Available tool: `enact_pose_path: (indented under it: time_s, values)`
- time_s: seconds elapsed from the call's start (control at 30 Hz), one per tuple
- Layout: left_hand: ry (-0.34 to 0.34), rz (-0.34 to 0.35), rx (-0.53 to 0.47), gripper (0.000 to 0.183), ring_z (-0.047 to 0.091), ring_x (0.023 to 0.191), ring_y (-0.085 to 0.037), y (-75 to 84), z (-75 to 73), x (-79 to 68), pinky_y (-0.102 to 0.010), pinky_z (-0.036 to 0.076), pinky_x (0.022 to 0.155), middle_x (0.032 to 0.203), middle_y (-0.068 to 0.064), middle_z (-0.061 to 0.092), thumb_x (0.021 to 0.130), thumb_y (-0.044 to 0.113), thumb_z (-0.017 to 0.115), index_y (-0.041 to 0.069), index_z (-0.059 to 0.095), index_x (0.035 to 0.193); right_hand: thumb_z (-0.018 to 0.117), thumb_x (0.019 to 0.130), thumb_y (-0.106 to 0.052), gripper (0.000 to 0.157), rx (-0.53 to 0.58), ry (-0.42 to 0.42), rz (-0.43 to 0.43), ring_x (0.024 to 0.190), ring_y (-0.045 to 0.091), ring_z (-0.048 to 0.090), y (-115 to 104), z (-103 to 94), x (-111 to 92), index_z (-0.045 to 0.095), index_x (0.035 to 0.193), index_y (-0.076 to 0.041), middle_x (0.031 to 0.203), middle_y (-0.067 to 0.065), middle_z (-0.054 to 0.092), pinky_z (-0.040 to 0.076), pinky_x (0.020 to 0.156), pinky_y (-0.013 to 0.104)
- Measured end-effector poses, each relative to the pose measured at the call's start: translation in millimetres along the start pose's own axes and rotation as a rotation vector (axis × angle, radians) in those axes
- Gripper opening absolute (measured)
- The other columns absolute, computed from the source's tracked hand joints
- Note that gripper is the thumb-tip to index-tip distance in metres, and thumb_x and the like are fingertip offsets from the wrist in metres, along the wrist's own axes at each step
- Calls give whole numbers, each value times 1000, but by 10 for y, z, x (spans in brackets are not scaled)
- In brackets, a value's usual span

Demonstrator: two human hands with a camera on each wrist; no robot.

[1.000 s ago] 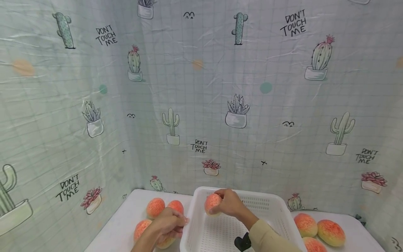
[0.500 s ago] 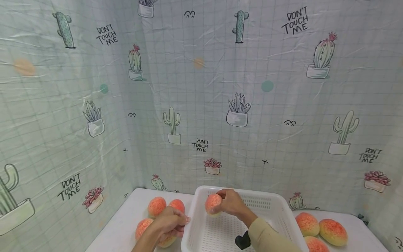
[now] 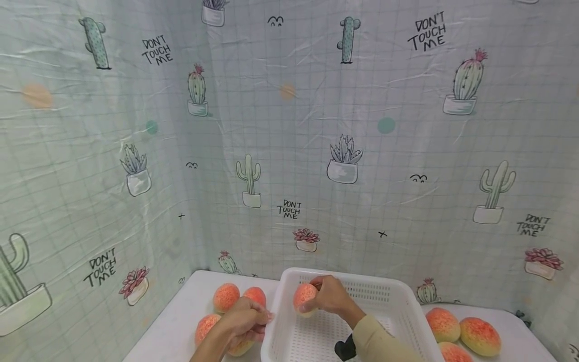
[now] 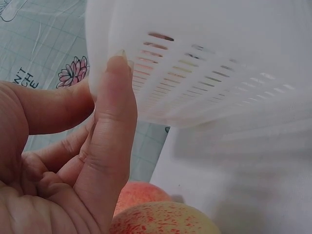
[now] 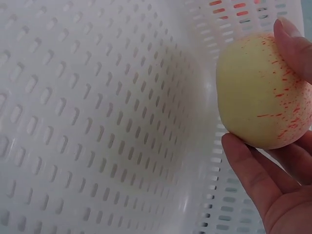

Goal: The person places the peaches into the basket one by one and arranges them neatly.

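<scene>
A red-and-yellow peach (image 3: 304, 297) is in my right hand (image 3: 333, 296), thumb on one side and fingers on the other, over the left part of a white plastic basket (image 3: 312, 334). In the right wrist view the peach's pale yellow side (image 5: 248, 92) faces the camera, close to the slotted wall. My left hand (image 3: 244, 319) pinches the basket's left rim between thumb and index finger (image 4: 114, 112). Below that hand, in the left wrist view, lie two peaches (image 4: 168, 219), partly hidden by the fingers.
Several peaches (image 3: 226, 296) lie on the white table left of the basket, some behind my left arm. To its right are 3 more peaches (image 3: 480, 336). A cactus-print curtain (image 3: 289, 151) hangs behind and left of the table. A black shape (image 3: 345, 348) shows beside my right sleeve.
My right hand has lowered slightly with the peach inside the basket. The left hand keeps its pinch on the rim. The whole head view has shifted a little.
</scene>
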State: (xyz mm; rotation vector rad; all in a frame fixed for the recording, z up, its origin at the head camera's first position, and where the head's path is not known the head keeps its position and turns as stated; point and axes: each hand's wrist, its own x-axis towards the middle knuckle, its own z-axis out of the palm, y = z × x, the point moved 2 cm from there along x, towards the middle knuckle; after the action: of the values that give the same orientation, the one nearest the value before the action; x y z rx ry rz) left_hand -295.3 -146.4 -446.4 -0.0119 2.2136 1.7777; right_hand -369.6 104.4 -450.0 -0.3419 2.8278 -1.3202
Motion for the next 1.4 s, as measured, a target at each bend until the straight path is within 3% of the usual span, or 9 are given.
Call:
enact_pose_path:
  time_s: [0.5, 0.83, 0.97, 1.1, 1.23, 1.4]
  values:
    - [-5, 13, 12, 12, 65, 62, -8, 17, 5, -21, -21, 60, 57, 71, -2, 68, 93, 9, 73, -2, 76, 98, 102, 61, -25, 63, -59, -18, 9, 89, 18, 64, 37, 92, -29, 73, 112, -4, 97, 3, 74, 60, 82, 42]
    - [-29, 26, 6, 13, 65, 61, -7, 20, 3, -38, -19, 58, 55, 71, -2, 69, 93, 9, 72, -3, 76, 99, 101, 61, -25, 65, -84, -41, -48, 84, 19, 60, 53, 177, -74, 71, 114, -1, 94, 3, 70, 56, 75, 40]
    - [-30, 17, 11, 13, 64, 61, -7, -1, 3, -36, -18, 57, 54, 70, -1, 68, 94, 9, 73, -2, 76, 99, 100, 64, -23, 69, -95, -48, -69, 91, 23, 64, 55, 167, -94, 69, 120, 2, 101, 10, 72, 58, 81, 46]
    - [-7, -4, 18, 12, 63, 60, -7, -27, 2, -29, -18, 56, 54, 70, -1, 68, 93, 9, 73, -1, 76, 98, 97, 66, -23, 72, -131, -56, -82, 100, 30, 67, 63, 104, -122, 66, 127, 3, 111, 17, 72, 59, 87, 52]
    - [0, -5, 19, 12, 63, 60, -7, -18, 1, -32, -18, 57, 55, 70, -2, 68, 93, 8, 73, -2, 77, 99, 95, 68, -20, 68, -134, -41, -78, 98, 31, 67, 46, -45, -159, 67, 126, 2, 110, 17, 72, 60, 82, 50]
    - [-10, -14, 19, 14, 64, 61, -7, 14, -6, -18, -19, 59, 57, 73, -3, 70, 94, 10, 74, -1, 77, 100, 94, 75, -19, 68, -12, 19, -17, 102, 29, 70, -38, -376, -259, 64, 132, 0, 117, 17, 71, 63, 82, 45]
